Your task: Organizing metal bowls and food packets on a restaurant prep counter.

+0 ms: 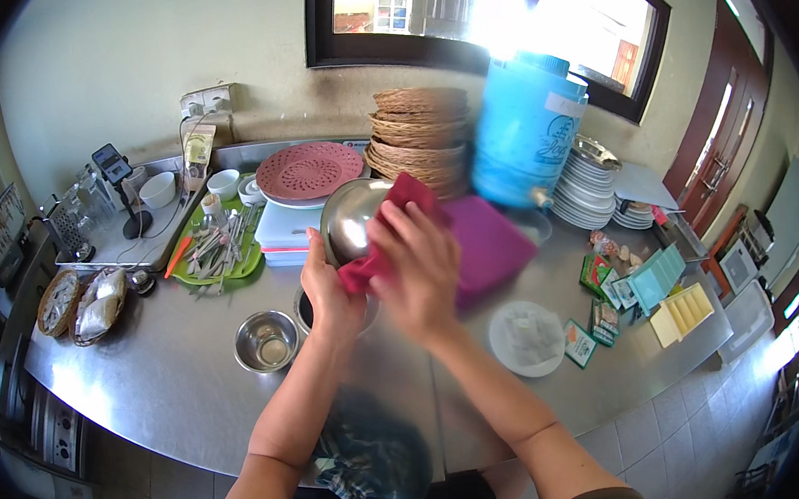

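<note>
A shiny stainless-steel bowl is held up over the steel table, tipped so its rounded outside faces me. My left hand grips its left and lower edge. Pressed against the bowl's right side is a dark red cloth, with my right hand on it, blurred. Part of the cloth also hangs below the bowl, between both hands. On the table to the left stands a smaller steel bowl. Another round dark vessel sits under my hands, mostly hidden by them.
Behind are a green tray of cutlery, a pink perforated plate, stacked wicker baskets and a blue water dispenser. To the right lie a purple box-like object and a white plate. A dark patterned cloth lies at the front edge.
</note>
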Demonstrator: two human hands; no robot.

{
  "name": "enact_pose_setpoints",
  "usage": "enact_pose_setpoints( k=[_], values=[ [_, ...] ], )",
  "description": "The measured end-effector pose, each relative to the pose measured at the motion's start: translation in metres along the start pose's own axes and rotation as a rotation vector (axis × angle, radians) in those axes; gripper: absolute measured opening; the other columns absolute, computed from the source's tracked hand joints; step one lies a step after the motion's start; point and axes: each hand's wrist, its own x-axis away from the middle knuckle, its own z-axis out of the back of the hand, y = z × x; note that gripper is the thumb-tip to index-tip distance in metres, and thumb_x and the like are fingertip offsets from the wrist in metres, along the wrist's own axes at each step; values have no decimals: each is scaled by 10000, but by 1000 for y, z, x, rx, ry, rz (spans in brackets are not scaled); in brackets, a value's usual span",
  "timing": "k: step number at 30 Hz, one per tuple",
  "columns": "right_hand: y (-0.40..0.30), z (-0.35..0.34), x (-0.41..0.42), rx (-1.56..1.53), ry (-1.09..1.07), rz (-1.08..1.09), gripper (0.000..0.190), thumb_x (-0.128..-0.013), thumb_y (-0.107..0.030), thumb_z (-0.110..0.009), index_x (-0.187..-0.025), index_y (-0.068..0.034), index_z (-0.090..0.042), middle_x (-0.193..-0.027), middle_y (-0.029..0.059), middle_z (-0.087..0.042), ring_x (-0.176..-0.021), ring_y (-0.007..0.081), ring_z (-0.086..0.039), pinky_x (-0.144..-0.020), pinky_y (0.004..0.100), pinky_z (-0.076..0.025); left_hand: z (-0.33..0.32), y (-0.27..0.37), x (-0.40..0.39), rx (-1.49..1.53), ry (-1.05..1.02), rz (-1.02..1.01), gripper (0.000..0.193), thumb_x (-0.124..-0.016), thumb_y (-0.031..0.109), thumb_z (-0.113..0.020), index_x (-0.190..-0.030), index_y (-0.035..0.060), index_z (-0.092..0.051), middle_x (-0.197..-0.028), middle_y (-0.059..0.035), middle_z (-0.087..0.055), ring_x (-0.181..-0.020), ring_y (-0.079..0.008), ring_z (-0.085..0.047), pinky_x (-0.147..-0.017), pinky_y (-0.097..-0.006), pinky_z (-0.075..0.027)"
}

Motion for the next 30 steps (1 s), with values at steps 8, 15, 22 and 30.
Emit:
enact_pose_setpoints(
  k=[8, 15, 22, 30],
  values=[
    [63, 18, 0, -868, 149, -750, 352, -995, -321, -444, -1152, -20, -538, -1034, 87, -621, -924, 170, -594, -811, 316, -463, -16, -5, 21, -841, -301, -172, 426, -1012, 370, -404, -828, 31, -584, -735, 33, -490, -708, -77, -424, -637, -254, -364],
    [17, 40, -16, 18, 10, -220, 366, -807, -212, -634, -1126, -74, -521, -1024, 128, -590, -1006, 301, -561, -883, 425, -395, -9, -21, 27, -1039, -371, -148, 412, -1009, 347, -408, -823, 22, -579, -691, 35, -484, -658, -82, -413, -606, -252, -347],
    [-14, 5, 1, 176, 170, 86, 267, -784, -245, -633, -1035, -154, -656, -1078, -7, -651, -1104, 215, -571, -1058, 455, -235, 13, -19, 10, 143, -48, 227, 438, -997, 410, -368, -1145, 41, -553, -1096, -132, -621, -1010, -261, -603, -907, -382, -477],
    [29, 28, -12, -426, 288, -381, 498, -861, -219, -652, -1292, -33, -485, -1234, 188, -528, -1148, 302, -515, -966, 372, -406, 10, -13, -4, 120, -188, 311, 505, -1008, 412, -295, -1334, 54, -440, -1320, -133, -522, -1203, -297, -509, -1048, -476, -373]
  ],
)
